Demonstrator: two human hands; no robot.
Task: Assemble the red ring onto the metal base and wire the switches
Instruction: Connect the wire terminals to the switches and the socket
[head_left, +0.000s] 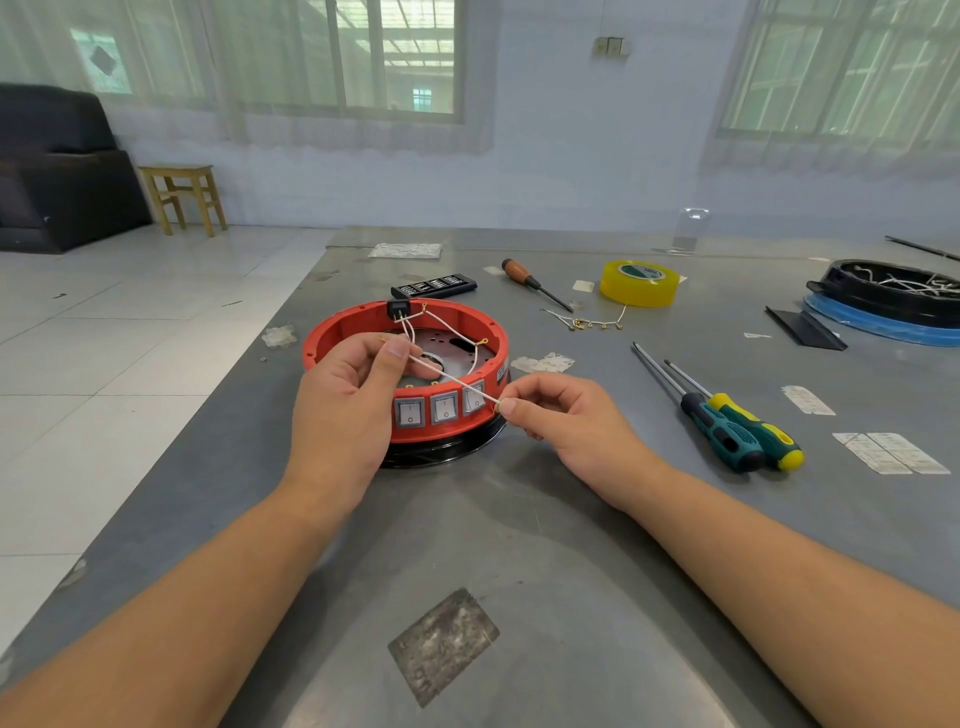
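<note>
- A round red plastic ring (358, 332) sat on a round metal base plate (457, 345), the two stacked on a black disc (452, 451) near the middle of the grey metal worktop (519, 545).
- The left hand (345, 400) hovered over the ring's 8 o'clock side, its grip closed: thumb and forefinger pinched one end of a thin white wire (449, 378).
- Three grey rocker switches (445, 408) faced the person in the ring's 6 o'clock wall; a small black switch (399, 310) sat at the ring's 12 o'clock rim with white leads looping down inside.
- The wire ran taut from the left hand down toward 4 o'clock, crossing the third switch.
- The right hand (566, 418), just beside the ring at its 4 o'clock, had its grip clamped on the wire's other end, pinched between thumb and forefinger.
- At 12 o'clock from the ring lay a black flat bit case (436, 285).
- Toward 1 o'clock lay a wooden-handled screwdriver (535, 283), loose white wires with brass terminals (587, 322) and a yellow roll of tape (640, 283).
- At 3 o'clock from the right hand lay a green-and-black screwdriver (719, 431) touching a yellow-and-green screwdriver (758, 434).
- At the worktop's far 2 o'clock edge stood a black tray of white wires (893, 291) on a blue ring (883, 325).
</note>
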